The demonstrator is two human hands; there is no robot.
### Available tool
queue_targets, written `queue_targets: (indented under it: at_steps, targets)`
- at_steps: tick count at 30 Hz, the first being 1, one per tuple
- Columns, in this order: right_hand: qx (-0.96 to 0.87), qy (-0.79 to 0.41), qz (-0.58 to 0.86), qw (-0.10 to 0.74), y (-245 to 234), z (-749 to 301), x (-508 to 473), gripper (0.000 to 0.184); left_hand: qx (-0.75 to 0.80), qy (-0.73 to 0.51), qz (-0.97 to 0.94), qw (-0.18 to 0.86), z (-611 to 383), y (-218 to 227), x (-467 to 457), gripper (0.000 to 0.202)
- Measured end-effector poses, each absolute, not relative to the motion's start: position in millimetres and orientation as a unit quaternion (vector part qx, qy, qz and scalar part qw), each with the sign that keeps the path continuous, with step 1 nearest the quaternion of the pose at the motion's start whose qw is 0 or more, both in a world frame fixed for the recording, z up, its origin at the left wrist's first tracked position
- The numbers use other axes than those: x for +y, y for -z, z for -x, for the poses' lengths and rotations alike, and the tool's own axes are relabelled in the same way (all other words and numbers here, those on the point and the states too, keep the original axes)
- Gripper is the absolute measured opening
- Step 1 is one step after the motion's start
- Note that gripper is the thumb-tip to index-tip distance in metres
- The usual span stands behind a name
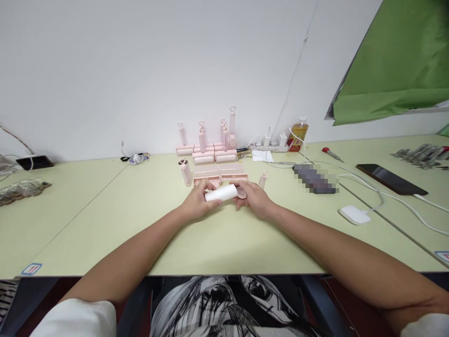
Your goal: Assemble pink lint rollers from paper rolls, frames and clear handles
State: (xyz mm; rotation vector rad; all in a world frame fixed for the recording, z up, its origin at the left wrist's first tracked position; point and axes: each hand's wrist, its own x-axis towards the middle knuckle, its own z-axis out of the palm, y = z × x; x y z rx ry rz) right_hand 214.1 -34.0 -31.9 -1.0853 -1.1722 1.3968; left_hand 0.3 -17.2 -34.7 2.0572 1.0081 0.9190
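My left hand (197, 202) is closed around one end of a smooth white roll (221, 193), which lies nearly level above the table. At the roll's right end, my right hand (258, 199) grips a small translucent pinkish disc (242, 193) between its fingers. The disc is close to the roll's end; whether they touch I cannot tell. Just beyond my hands lie open pink cases (234, 178). A pink tube with a dark top (185, 173) stands left of them, and a small pale pink piece (263, 179) stands beside my right hand.
Farther back, pink cases with white rolls (203, 159) lie in rows, with several upright pink tubes with loops (202, 140) among them. Rightward are a power strip (273, 148), an amber bottle (298, 135), a screwdriver (332, 154), a phone (391, 179), a white charger (354, 215) and cables.
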Motion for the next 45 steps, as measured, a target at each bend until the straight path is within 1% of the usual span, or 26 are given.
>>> queue_targets:
  at_steps: [2,4,6,10,13,16,25,30,33,40,45]
  targets:
    - [-0.512,-0.556,0.443,0.482,32,-213,-36,0.031,0.406,-0.292,-0.825,0.263,0,33,-19,0.043]
    - [-0.558,-0.518,0.447,0.469,35,-212,-38,0.037,0.415,-0.253,-0.845,0.222,0,31,-22,0.045]
    - [-0.598,-0.463,0.462,0.462,41,-210,-39,0.044,0.419,-0.229,-0.854,0.208,-1,29,-25,0.049]
    - [-0.633,-0.351,0.497,0.479,50,-210,-35,0.053,0.407,-0.188,-0.871,0.199,-6,25,-31,0.054]
    - [-0.662,-0.291,0.505,0.47,48,-212,-35,0.052,0.391,-0.165,-0.889,0.172,-11,23,-37,0.05]
    - [-0.695,-0.261,0.496,0.45,43,-213,-39,0.05,0.383,-0.167,-0.895,0.158,-16,21,-42,0.047]
    - [-0.701,-0.269,0.48,0.454,41,-210,-43,0.047,0.41,-0.161,-0.886,0.149,-19,22,-44,0.047]
    - [-0.712,-0.262,0.467,0.454,44,-208,-44,0.039,0.439,-0.163,-0.87,0.151,-21,24,-44,0.046]
    - [-0.716,-0.248,0.467,0.456,44,-207,-44,0.037,0.443,-0.168,-0.866,0.163,-23,25,-44,0.047]
    - [-0.713,-0.271,0.45,0.465,42,-207,-45,0.038,0.398,-0.163,-0.884,0.183,-23,26,-45,0.053]
    - [-0.709,-0.317,0.402,0.485,39,-209,-48,0.045,0.38,-0.198,-0.882,0.194,-21,28,-43,0.052]
